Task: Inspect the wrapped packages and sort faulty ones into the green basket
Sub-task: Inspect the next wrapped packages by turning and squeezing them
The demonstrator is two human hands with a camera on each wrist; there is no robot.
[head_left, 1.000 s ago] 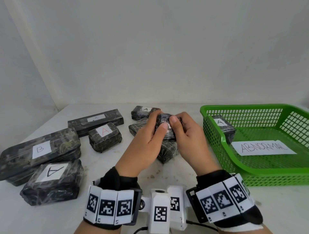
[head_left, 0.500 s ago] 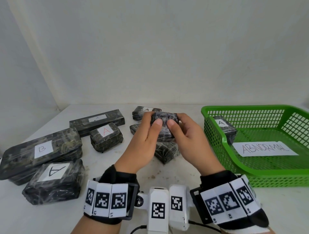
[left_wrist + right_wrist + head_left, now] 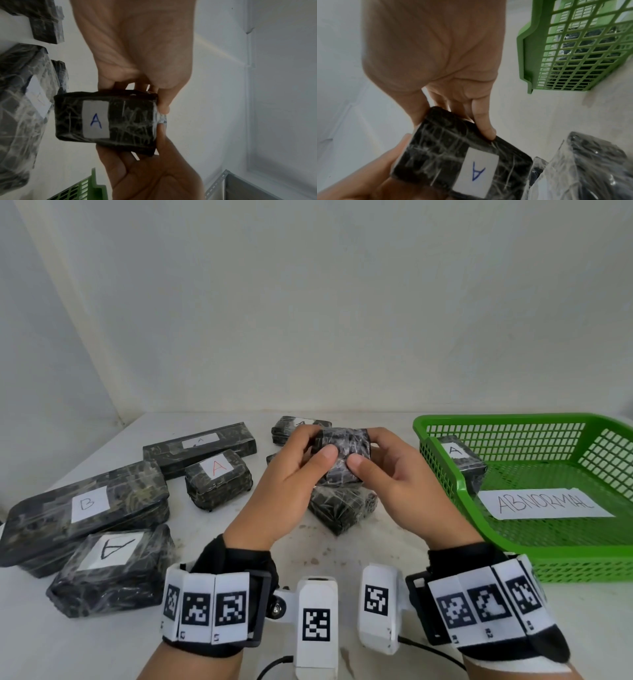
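Note:
Both hands hold one small dark wrapped package (image 3: pixel 344 455) above the middle of the table. My left hand (image 3: pixel 291 477) grips its left side, thumb on the near face. My right hand (image 3: pixel 387 477) grips its right side the same way. Its far face carries a white label with a blue A (image 3: pixel 96 120), which also shows in the right wrist view on the package (image 3: pixel 462 158). The green basket (image 3: pixel 445 467) stands to the right, with one wrapped package marked A (image 3: pixel 460 460) in its left corner and a paper reading ABNORMAL (image 3: pixel 544 503).
Another wrapped package (image 3: pixel 342 508) lies on the table under the hands. Several more lie to the left: one with a red A (image 3: pixel 217 482), a long one marked B (image 3: pixel 85 515), a near one marked A (image 3: pixel 109 566), a long one behind (image 3: pixel 200 448). One lies at the back (image 3: pixel 294 428).
The hands have lifted the package a little and turned it between the fingers, so a broader wrapped face now points toward me.

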